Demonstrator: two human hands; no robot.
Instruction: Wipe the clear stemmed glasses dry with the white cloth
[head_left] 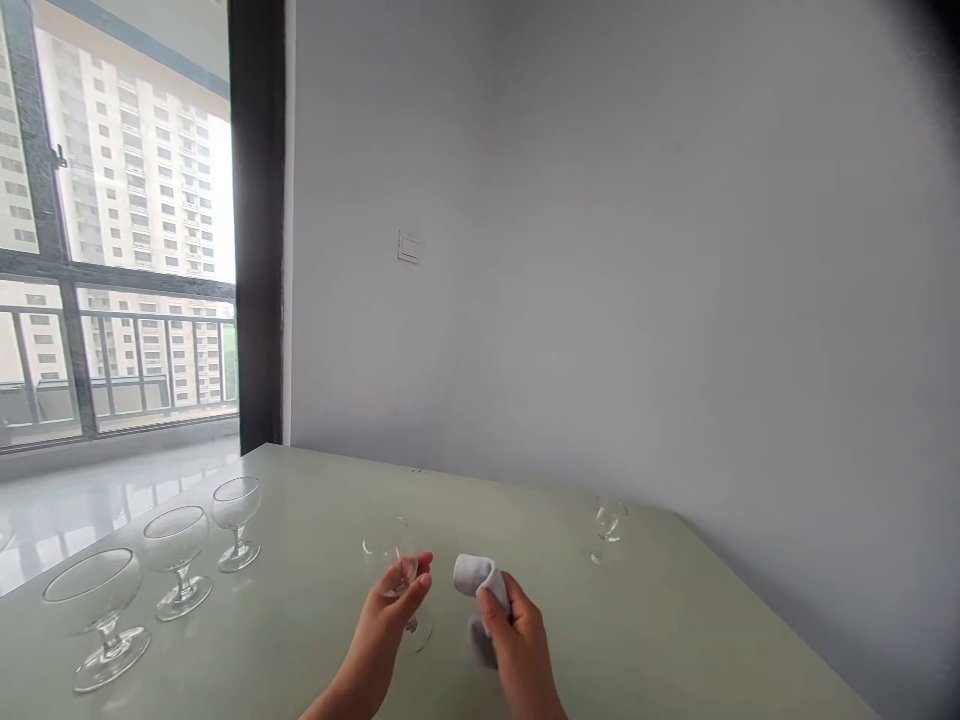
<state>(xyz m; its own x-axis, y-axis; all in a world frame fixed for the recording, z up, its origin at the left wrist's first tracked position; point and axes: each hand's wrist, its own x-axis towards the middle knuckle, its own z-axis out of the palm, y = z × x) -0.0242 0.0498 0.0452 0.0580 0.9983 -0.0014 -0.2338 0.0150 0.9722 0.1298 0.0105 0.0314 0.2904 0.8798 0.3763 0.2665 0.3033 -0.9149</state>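
Head view: the lower edge cuts off both forearms (352, 690); clear glass against a pale table (637, 640) leaves several outlines faint.
Held glass (381, 556): in the left hand (401, 590), tilted, its bowl up and to the left, its foot down to the right past the wrist side; the fingers and thumb cover part of the bowl and most of the stem, and the rim is only partly traceable.
Left hand grip: fingers and thumb curled about the glass.
White cloth (474, 572): in the right hand (519, 625), its folded end standing out toward the held glass, near it but apart.
Right hand grip: thumb pressing the cloth against the fingers, which are largely hidden behind it.
Grey patch (484, 642): blurred, below the cloth; it may be a hanging end of it or a shadow.
Row of glasses (178, 545): three stemmed glasses upright at the left, well apart from the hands.
Lone glass (610, 522): upright beyond the right hand, its foot barely distinguishable from the tabletop.
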